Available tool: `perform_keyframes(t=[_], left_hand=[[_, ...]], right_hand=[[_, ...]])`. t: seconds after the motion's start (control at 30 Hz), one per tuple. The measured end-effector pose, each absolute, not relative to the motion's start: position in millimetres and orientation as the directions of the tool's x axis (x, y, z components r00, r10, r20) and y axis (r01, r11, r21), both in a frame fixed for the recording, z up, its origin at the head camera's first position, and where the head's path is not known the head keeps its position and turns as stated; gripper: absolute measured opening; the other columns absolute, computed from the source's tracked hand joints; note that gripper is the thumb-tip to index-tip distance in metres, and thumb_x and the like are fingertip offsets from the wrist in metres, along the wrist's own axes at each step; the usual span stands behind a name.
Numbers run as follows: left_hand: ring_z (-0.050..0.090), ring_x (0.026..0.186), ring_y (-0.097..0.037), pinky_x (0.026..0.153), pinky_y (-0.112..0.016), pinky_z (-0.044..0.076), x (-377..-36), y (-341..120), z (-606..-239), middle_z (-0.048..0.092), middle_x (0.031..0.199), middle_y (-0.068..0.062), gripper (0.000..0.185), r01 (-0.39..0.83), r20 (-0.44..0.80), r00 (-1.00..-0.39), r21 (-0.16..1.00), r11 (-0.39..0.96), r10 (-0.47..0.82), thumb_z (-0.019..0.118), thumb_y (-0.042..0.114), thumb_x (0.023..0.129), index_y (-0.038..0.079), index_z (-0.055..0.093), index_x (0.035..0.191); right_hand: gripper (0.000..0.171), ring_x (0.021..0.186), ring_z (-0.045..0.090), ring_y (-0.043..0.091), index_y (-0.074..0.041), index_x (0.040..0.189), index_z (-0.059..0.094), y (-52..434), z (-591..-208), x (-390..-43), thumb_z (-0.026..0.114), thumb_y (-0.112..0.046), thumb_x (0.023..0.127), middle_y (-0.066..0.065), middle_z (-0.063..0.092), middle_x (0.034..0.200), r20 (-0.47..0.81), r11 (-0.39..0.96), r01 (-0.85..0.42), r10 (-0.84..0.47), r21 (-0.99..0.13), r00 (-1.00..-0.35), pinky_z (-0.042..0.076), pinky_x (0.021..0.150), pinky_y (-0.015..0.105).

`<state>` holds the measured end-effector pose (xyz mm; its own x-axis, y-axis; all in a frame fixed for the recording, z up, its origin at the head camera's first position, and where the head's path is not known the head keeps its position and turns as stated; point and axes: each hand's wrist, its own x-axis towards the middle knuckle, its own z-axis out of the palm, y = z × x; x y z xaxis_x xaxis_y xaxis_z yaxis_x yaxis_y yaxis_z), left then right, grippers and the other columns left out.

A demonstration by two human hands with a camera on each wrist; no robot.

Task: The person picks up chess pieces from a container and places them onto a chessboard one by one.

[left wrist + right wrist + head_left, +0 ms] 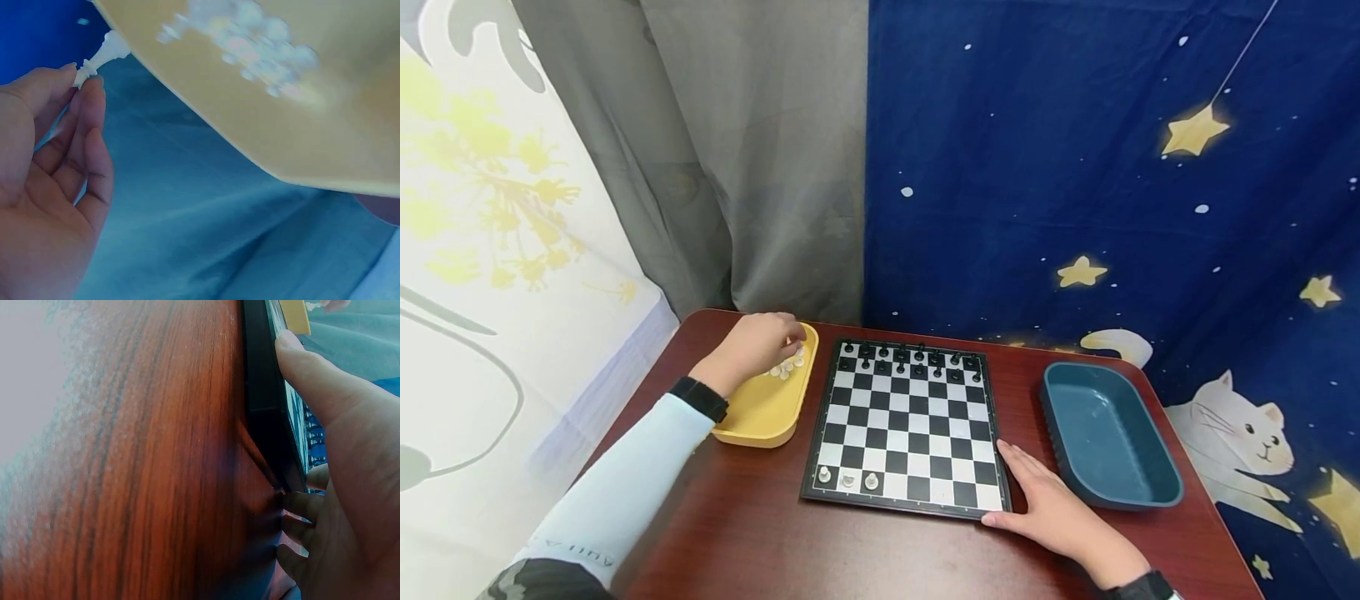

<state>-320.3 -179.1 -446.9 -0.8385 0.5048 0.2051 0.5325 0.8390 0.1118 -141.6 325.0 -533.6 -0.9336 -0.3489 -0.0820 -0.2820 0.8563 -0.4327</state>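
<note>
A chessboard [910, 417] lies mid-table, with black pieces [917, 358] lined along its far two rows and three white pieces [847, 478] at its near left corner. My left hand [758, 343] reaches into a yellow tray [763, 408] of white pieces [788, 365]; in the left wrist view its fingertips [87, 84] pinch a white chess piece [103, 53]. My right hand [1051, 508] lies flat on the table against the board's near right corner [269, 425], with the thumb on the board's edge.
An empty dark teal tray [1105, 433] sits right of the board. The brown table [760, 533] ends near a grey curtain and a blue starry cloth behind. A white flowered cloth hangs at the left.
</note>
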Motion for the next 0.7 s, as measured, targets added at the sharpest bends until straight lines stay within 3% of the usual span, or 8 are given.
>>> perform_keyframes(t=[0.37,0.7], left_hand=[[0.07,0.089,-0.016,0.084,-0.039,0.06,-263,-117,-432,0.074,0.102,0.003,0.01,0.69,0.235,-0.712,0.055,0.722,0.662,0.08,0.02,0.101,0.018,0.084,0.111],[0.074,0.091,-0.011,0.079,-0.035,0.06,-226,-66,-453,0.075,0.099,0.009,0.009,0.836,0.22,-0.539,0.023,0.548,0.813,0.08,0.024,0.101,0.022,0.083,0.109]], right_hand=[[0.124,0.156,0.041,0.049,-0.005,0.171,0.035,325,-536,-142,0.082,-0.079,0.083,0.026,0.043,0.17,-0.105,0.858,-0.267,-0.344,-0.438,-0.933,0.039,0.118,0.071],[0.124,0.156,0.04,0.049,-0.005,0.171,0.035,325,-533,-143,0.082,-0.079,0.083,0.025,0.043,0.17,-0.11,0.859,-0.265,-0.343,-0.439,-0.933,0.039,0.118,0.071]])
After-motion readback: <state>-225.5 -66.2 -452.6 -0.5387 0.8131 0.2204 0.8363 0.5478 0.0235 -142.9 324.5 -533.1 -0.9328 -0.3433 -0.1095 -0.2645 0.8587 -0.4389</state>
